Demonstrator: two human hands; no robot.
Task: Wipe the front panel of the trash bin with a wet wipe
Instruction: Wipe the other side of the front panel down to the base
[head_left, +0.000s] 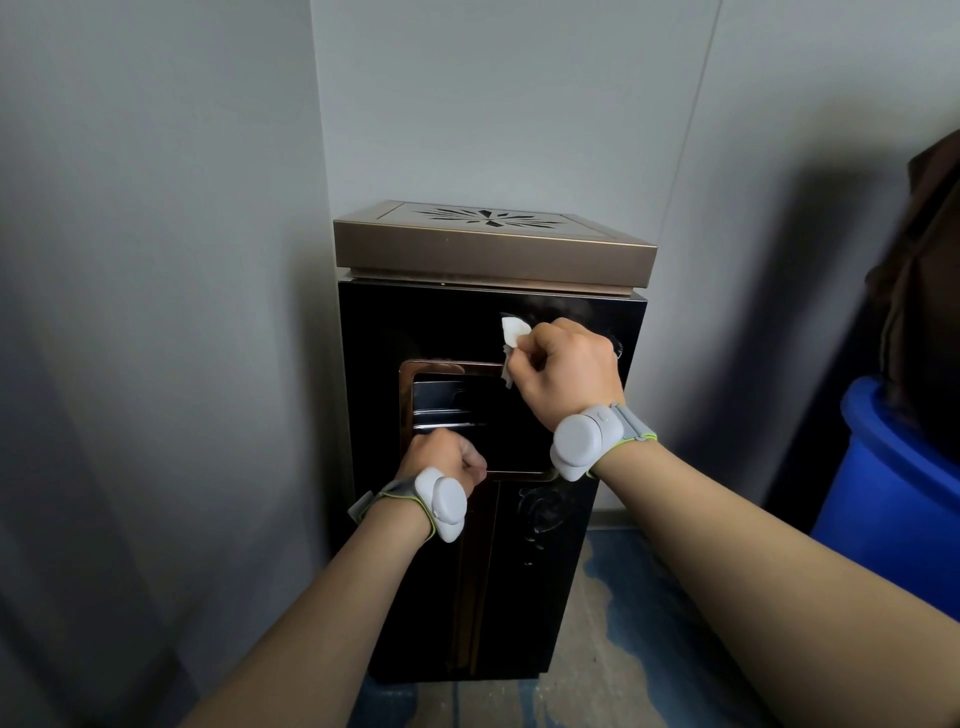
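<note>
Presently the right hand (563, 364) pinched the wet wipe (514, 332) against the trash bin (519, 571) front panel, just above its opening; left hand (441, 457) gripped the opening's lower rim — best kept bracing, strokes flat, overlapping.

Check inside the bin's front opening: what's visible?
Inside the opening of the trash bin: dark interior with shiny metal ledges at left. The right hand, holding the wet wipe, covers its upper-right corner; contents not visible.

Trash bin (519, 571): my tall upright black box, bronze perforated lid, standing in the wall corner.
Front panel (447, 322): glossy black, bronze-framed opening at mid-height.
Wet wipe (513, 332): white, crumpled, against the panel's upper part, above the opening.
</note>
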